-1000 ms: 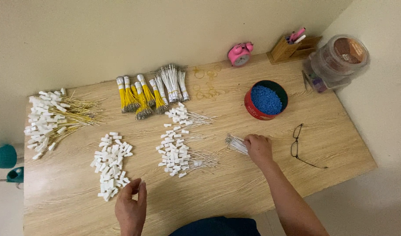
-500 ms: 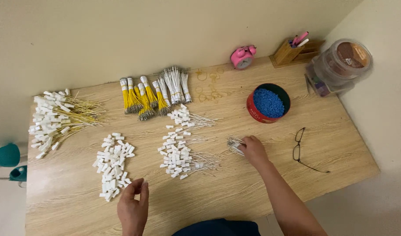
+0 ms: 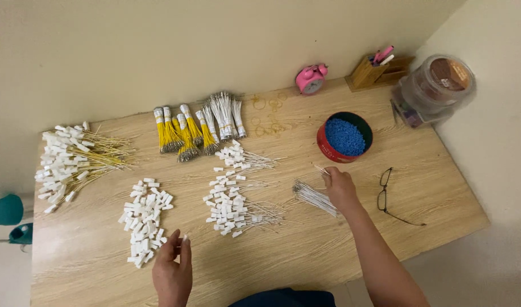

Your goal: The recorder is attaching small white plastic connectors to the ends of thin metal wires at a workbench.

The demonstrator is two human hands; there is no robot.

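Thin wires (image 3: pixel 314 198), a small loose bundle of pale metal strands, lie on the wooden table (image 3: pixel 431 187) just at 9 o'clock of the right hand (image 3: pixel 340 189). The right hand rests on the near end of the bundle, fingers curled down; one strand sticks up at its fingertips, toward 11 o'clock. Whether it pinches that strand or only touches it, cannot tell.

Left hand (image 3: pixel 172 273) sits at the table's near edge, 6 o'clock of the frame. Fingers half open, thumb and forefinger close on a small white tag (image 3: pixel 183 237) at the fingertips. Pile of white plastic tags (image 3: pixel 144 216), small blocky pieces, lies just at 11 o'clock of this hand.

Between the two hands: a scatter of white tags with thin wires attached (image 3: pixel 235 196), strands fanning toward 3 o'clock.

Farther back, at 12 o'clock: tied bundles of yellow and white wires (image 3: pixel 195 128), stiff and brush-like. At 9 o'clock of the table, a heap of white tags on yellow wires (image 3: pixel 73 159).

At 1 o'clock of the right hand, a round red tin (image 3: pixel 344 137) full of small blue beads. Black-framed glasses (image 3: pixel 388 193) lie folded open at 3 o'clock of the right hand, apart from it. Table surface is pale wood grain, smooth.
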